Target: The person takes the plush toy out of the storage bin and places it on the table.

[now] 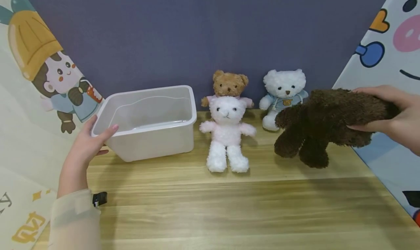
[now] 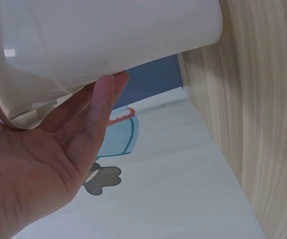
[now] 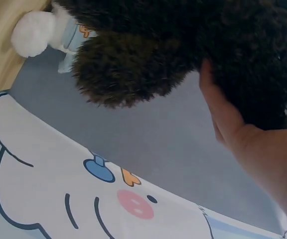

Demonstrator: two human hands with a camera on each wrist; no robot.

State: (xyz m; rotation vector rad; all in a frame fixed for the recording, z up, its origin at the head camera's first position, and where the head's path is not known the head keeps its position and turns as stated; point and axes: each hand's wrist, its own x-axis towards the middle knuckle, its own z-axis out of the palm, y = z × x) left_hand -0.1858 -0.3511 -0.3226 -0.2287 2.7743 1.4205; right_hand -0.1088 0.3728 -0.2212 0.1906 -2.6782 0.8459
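My left hand [image 1: 86, 142] grips the near left corner of a white plastic bin [image 1: 154, 142], thumb over the rim and fingers beneath it. In the left wrist view the fingers [image 2: 91, 119] lie against the outer wall of the bin [image 2: 133, 30]. On the right, my right hand [image 1: 393, 115] holds a dark brown plush bear [image 1: 334, 115] above the table, its legs hanging to the left. The right wrist view shows the fingers [image 3: 223, 104] pressed into the brown fur [image 3: 128, 69]; the far fingers are partly hidden.
A white bear in pink [image 1: 228, 133] sits in the middle, before a light brown bear [image 1: 229, 84]. Another white bear in a blue top [image 1: 283, 85] is behind the brown one. Printed panels flank the wooden table [image 1: 223, 210]; a dark blue wall [image 1: 210, 34] closes the back.
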